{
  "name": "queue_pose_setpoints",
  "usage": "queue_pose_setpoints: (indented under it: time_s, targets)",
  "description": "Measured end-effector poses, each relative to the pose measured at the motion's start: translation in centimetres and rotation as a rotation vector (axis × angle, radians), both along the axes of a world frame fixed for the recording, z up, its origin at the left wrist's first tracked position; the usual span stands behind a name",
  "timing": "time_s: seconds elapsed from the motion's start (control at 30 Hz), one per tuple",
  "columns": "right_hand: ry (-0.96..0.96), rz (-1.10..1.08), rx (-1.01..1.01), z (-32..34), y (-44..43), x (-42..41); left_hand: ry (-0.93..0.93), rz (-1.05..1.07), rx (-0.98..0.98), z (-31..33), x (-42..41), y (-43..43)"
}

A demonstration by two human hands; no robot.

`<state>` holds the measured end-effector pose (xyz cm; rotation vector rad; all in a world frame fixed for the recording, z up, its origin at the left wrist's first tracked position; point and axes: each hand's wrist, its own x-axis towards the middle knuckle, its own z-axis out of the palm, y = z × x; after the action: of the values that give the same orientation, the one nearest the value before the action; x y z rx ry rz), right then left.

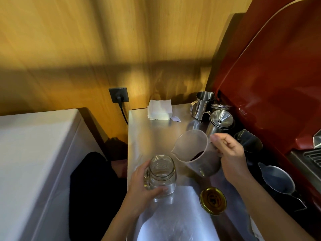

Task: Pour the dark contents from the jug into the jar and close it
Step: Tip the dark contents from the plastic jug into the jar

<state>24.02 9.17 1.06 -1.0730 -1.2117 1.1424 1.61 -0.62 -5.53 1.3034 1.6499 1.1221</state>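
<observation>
An open clear glass jar stands upright on the steel counter, and my left hand grips its left side and base. My right hand holds a translucent plastic jug by its handle just right of the jar. The jug is tilted, its spout pointing down-left toward the jar's mouth. Dark grounds lie inside the jug near its lower wall; none shows in the jar. The gold jar lid lies flat on the counter, right of the jar.
Several steel pitchers and a steel funnel crowd the counter's right side beside a red machine. Folded white paper lies at the back. A white appliance stands left, across a dark gap. A wall socket holds a plug.
</observation>
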Motion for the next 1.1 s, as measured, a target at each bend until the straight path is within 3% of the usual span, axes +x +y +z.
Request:
queue_pose_setpoints:
  time_s: [0.17,0.47,0.77,1.1]
  targets:
    - [0.005,0.083,0.059,2.3,0.2,-0.3,0.008,0.060,-0.010,-0.7,0.2,0.0]
    - [-0.319,0.295,0.203,6.1,0.5,-0.4,0.030,0.047,-0.061,-0.8,1.4,0.4]
    - [-0.731,0.316,0.365,7.6,0.4,-1.8,0.114,0.063,-0.031,-0.6,1.8,0.4]
    - [-0.893,0.384,0.519,9.3,0.3,-3.6,0.102,0.070,-0.017,-0.4,2.0,0.2]
